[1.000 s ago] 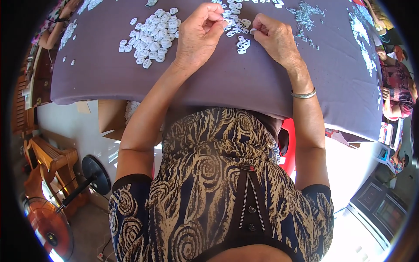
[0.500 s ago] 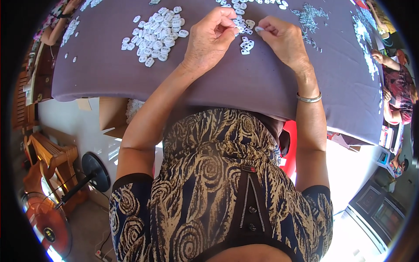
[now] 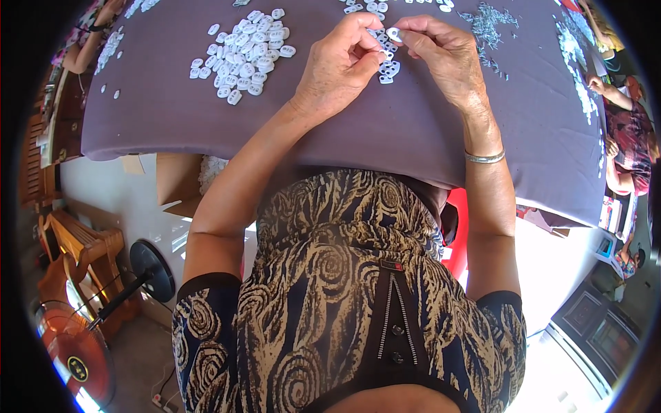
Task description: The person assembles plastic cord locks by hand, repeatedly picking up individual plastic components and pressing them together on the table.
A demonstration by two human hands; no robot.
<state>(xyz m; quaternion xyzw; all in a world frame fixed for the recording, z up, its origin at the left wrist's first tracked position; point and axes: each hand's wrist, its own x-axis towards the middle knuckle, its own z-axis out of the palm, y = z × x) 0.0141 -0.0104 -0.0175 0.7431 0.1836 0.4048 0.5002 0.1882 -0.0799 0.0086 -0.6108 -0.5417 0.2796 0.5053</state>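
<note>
A white piece [image 3: 393, 34] is pinched in the right hand [image 3: 444, 55], another seemingly in the left hand [image 3: 341, 62], edges best steadied lightly.

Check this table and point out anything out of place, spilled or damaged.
Nothing looks clearly damaged. Two white pieces lie loose on the cloth at left, apart from the strip of pieces above them, and a few metal bits stray from their heap, to the right of the right hand. Both look like strays.

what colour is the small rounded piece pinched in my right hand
White. The small rounded piece in your right hand shows best in the head view.
</note>
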